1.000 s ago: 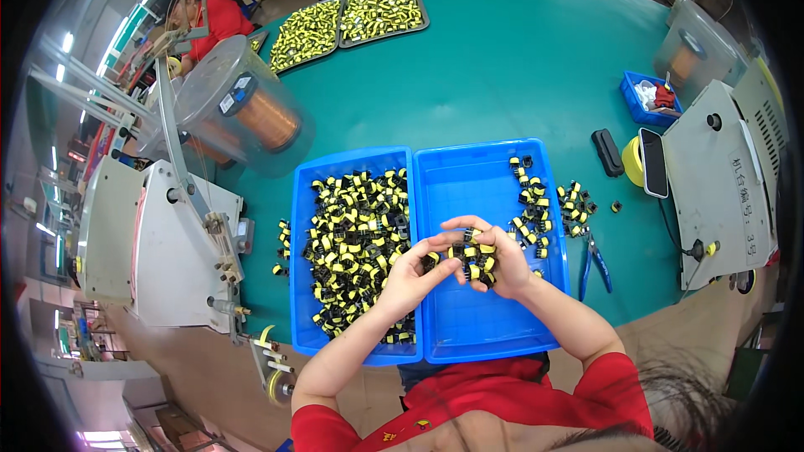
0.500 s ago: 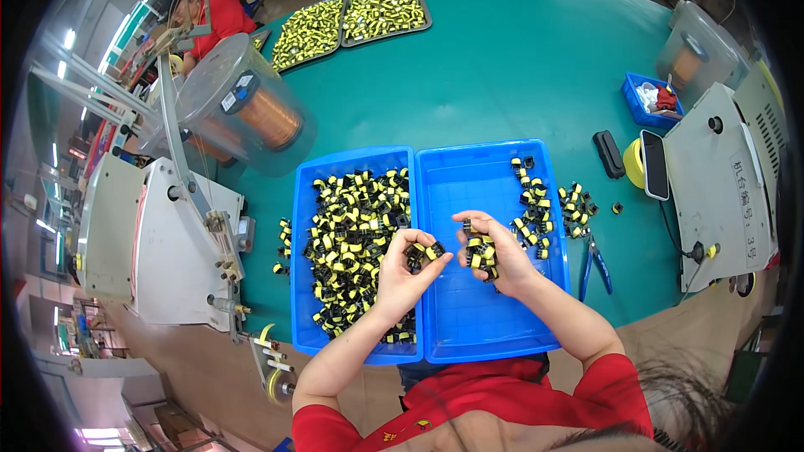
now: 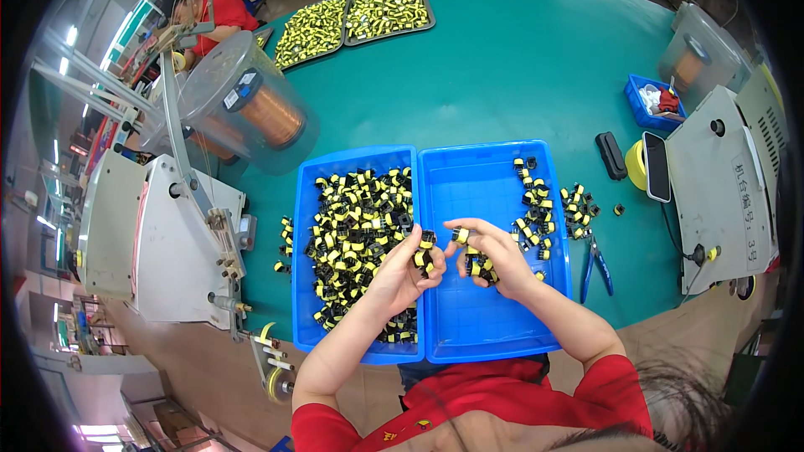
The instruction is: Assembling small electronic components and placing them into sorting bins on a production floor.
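My left hand [image 3: 404, 274] is closed around a few small black bobbins with yellow tape [image 3: 427, 239], above the inner walls of two blue bins. Just right of it, my right hand [image 3: 494, 255] cups several more of these taped bobbins [image 3: 481, 266] in its palm. One bobbin [image 3: 460, 235] sits at the fingertips of that hand. The left blue bin [image 3: 308, 331] is filled with a heap of the same parts. In the right blue bin [image 3: 469, 326], a loose group [image 3: 533, 209] lies along the right wall.
Right of the bins are loose bobbins [image 3: 578, 211], blue-handled cutters [image 3: 595, 272], a black case [image 3: 610, 156] and a phone-like device [image 3: 656, 166]. Winding machines [image 3: 180, 243] flank the table, with a copper wire spool [image 3: 270, 113]. Filled trays [image 3: 385, 10] stand far off, near a person in red [image 3: 226, 12].
My left hand has turned and opened its grip somewhat, showing bobbins at its fingertips. The right fingers have shifted, and a bobbin now shows at their tips.
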Motion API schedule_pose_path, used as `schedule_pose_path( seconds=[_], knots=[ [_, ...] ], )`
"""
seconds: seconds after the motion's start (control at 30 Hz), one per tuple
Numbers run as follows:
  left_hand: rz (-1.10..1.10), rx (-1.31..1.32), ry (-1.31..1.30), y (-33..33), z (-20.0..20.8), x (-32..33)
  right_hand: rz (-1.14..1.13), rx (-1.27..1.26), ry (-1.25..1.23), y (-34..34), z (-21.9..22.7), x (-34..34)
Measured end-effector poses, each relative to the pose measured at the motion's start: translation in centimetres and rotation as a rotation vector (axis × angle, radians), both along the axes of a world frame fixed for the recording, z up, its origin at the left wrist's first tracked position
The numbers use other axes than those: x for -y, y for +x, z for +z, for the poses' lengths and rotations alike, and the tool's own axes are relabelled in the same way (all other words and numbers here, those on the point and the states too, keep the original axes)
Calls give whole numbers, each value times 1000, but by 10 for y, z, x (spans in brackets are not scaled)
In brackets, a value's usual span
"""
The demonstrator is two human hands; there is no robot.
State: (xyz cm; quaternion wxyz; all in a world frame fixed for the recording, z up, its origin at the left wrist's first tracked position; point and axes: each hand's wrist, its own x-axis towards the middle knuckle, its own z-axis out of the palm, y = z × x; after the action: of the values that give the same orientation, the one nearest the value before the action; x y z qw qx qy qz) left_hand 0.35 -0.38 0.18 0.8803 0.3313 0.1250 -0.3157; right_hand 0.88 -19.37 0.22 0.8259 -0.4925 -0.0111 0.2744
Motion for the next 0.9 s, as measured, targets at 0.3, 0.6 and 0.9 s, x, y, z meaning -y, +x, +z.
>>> schedule_pose_path(
  seconds=[0.3, 0.6, 0.9],
  knots=[
    [50, 252, 205, -7, 5, 7, -79, 371, -271, -10, -8, -6],
    [104, 486, 474, -10, 4, 13, -157, 794, -572, -12, -14, -9],
    [61, 168, 34, -2, 2, 0, -66, 160, -180, -2, -10, -4]
  ],
)
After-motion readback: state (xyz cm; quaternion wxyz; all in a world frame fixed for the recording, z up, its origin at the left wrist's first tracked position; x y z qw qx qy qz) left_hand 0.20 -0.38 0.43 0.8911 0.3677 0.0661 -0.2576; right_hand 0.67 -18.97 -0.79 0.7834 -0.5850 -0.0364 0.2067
